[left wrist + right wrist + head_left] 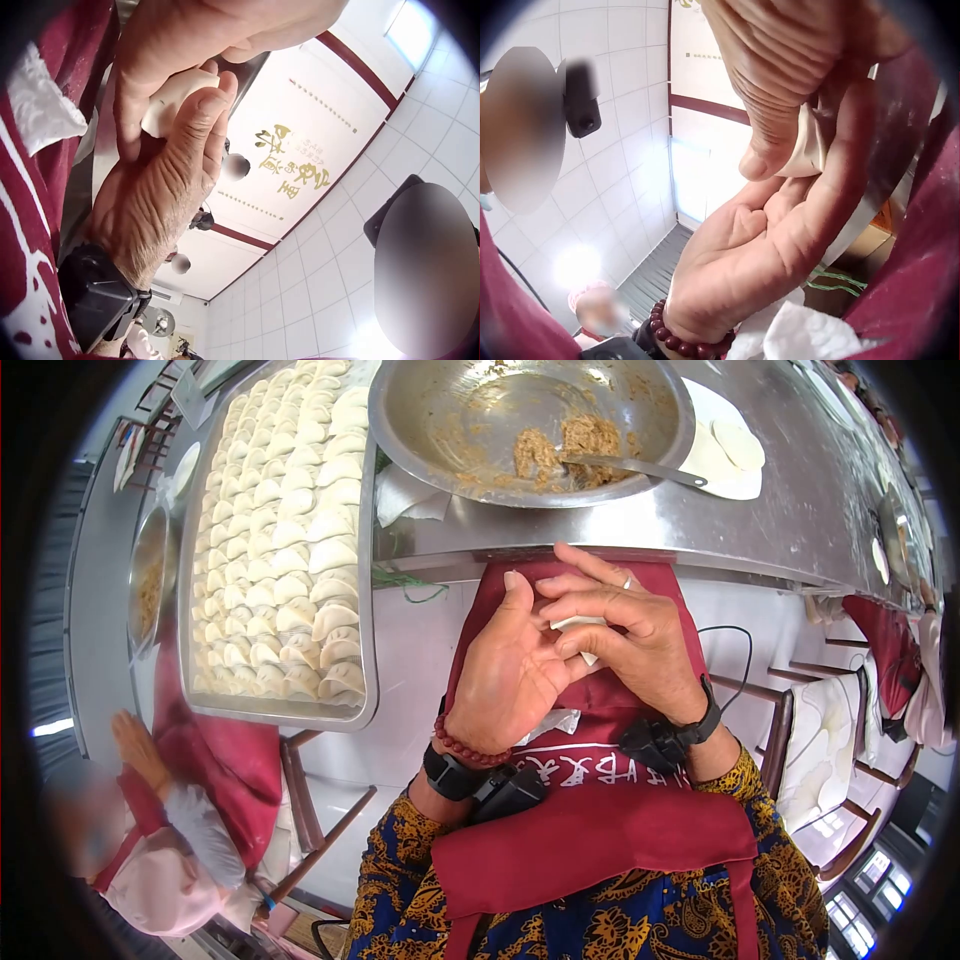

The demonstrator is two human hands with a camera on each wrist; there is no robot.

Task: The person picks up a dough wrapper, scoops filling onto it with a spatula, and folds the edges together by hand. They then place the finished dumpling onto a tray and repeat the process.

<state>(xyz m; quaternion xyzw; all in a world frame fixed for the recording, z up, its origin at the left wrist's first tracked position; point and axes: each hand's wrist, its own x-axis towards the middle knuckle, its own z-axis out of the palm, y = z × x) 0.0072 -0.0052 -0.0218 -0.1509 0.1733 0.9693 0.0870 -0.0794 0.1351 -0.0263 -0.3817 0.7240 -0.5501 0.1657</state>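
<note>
A white folded dough wrapper, like a dumpling (580,624), is held between the two hands over the apron. My right hand (640,642) pinches it; its thumb lies along the dough in the left wrist view, where the dumpling (177,102) shows as a smooth pale fold. My left hand (512,672), with a dark red bead bracelet, is palm up, its fingers reaching under the dough. In the right wrist view the dumpling (805,147) sits between the right thumb and the left fingers. Part of it is hidden by the right hand.
A large metal tray (368,610) of dumplings in rows stands at left. Ahead is a steel bowl (450,420) with meat filling (590,442) and a metal utensil (650,466). Round wrappers (738,444) lie beside it. Another person's hand (140,752) is at lower left.
</note>
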